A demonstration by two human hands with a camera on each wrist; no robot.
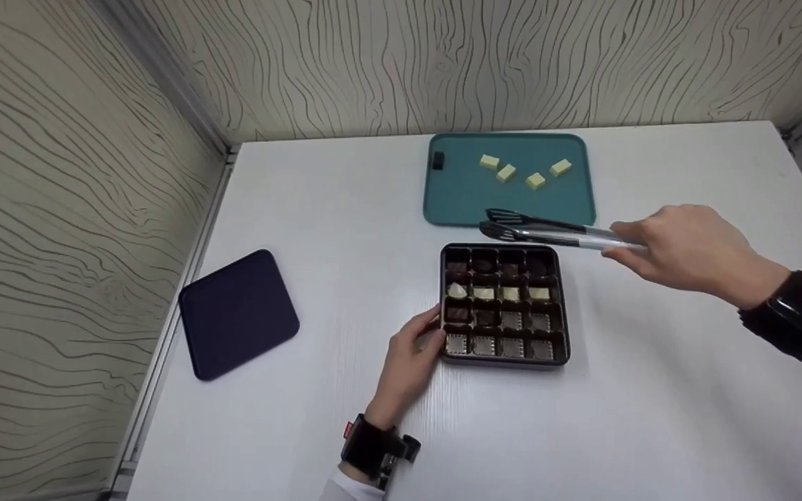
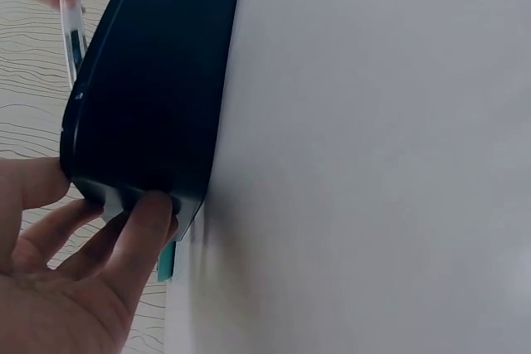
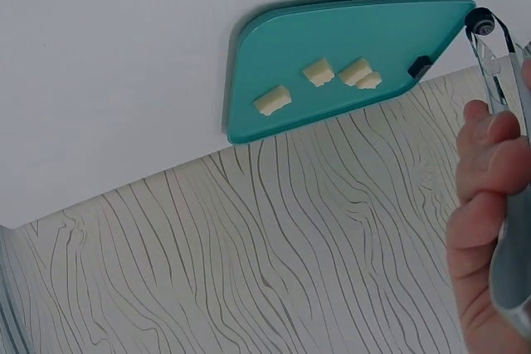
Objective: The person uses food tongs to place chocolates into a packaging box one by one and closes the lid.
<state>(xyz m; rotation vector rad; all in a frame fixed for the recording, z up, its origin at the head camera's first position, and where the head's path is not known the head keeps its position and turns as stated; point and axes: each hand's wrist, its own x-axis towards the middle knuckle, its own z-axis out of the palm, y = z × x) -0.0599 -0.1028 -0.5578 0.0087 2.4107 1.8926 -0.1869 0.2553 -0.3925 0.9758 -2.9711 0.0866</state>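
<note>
Right hand [image 1: 693, 247] of mine is gripping the tongs [image 1: 596, 241], tips [image 1: 502, 231] standing apart. Left wrist view is catching the dark outside of the box [image 2: 153, 80], my left hand [image 1: 404, 358] holding its corner; head view is showing its inside: dark pieces [image 1: 457, 315], pale pieces [image 1: 510, 293] in row two, ribbed floors [image 1: 512, 346] in front. Box is sitting just in front of the teal tray [image 1: 470, 202], where four pale cubes [image 1: 535, 181] are lying. Right fingers [image 3: 502, 167] are curling round the handle [image 3: 510, 267].

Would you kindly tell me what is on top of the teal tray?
On the teal tray lie four pale yellow pieces and, near its left edge in the head view, one dark piece. The tray surface directly beneath each piece is hidden.
</note>
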